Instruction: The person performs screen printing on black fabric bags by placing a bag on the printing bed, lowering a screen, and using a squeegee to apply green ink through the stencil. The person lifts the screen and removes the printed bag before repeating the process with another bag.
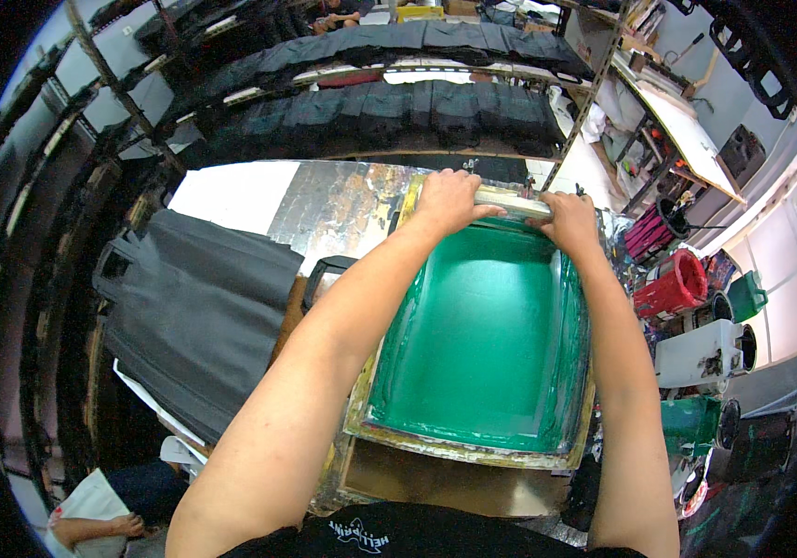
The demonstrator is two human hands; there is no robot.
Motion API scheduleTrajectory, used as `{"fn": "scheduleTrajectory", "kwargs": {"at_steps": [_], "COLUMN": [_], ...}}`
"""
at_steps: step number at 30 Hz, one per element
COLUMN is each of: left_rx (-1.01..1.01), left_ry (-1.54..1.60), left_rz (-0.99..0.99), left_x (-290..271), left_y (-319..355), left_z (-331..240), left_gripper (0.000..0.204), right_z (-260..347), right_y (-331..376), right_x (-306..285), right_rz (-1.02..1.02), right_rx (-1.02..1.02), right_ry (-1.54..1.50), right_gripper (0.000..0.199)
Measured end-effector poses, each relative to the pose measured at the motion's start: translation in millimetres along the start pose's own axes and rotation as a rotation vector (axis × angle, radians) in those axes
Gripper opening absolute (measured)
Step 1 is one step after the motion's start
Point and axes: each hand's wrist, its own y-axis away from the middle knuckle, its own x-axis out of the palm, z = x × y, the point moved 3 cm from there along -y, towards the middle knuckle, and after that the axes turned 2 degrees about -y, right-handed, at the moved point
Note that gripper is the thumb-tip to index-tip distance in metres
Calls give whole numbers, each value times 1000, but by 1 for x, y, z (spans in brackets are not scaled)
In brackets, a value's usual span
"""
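Both my arms reach forward over a screen printing frame (pixel 473 456) lying on the work table. Its mesh (pixel 482 344) is coated green, with thicker green ink along the inner edges. At the frame's far end, a squeegee (pixel 510 203) with a pale handle lies crosswise. My left hand (pixel 451 200) grips the handle's left end, fingers wrapped over it. The right end is in my right hand (pixel 569 223). The squeegee's blade is mostly hidden behind my hands and the handle. To the left of the frame lies black fabric (pixel 203 298), spread over the table.
Racks with black pieces (pixel 435 116) stand beyond the table and along the left. Ink containers, among them a red bucket (pixel 673 286) and a white tub (pixel 696 353), crowd the right side. Another person's hand (pixel 127 525) shows at lower left. A white board (pixel 677 121) stands at far right.
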Motion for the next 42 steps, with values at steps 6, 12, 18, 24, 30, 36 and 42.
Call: {"fn": "scheduleTrajectory", "kwargs": {"at_steps": [6,12,18,24,30,36,42], "left_rx": [124,195,122,41,48,46,80], "left_ry": [-44,-89,-70,-49,-22,-29,-62], "left_rz": [-110,-211,-120,-115,-90,-70,-138], "left_x": [9,-3,8,8,7,-6,-17], "left_y": [5,-1,-13,-21,0,29,84], "left_z": [5,9,11,12,5,-9,-25], "left_gripper": [69,65,70,88,91,91,93], "right_z": [3,-4,-8,-9,-2,6,37], "right_y": [4,2,-5,-23,-3,21,69], "right_x": [2,7,14,10,16,15,-8], "right_rz": [19,-99,-85,140,24,96,120], "right_rx": [65,15,57,113,79,49,63], "right_ry": [-39,-42,-54,36,2,54,-12], "right_gripper": [47,44,45,50,49,49,51]}}
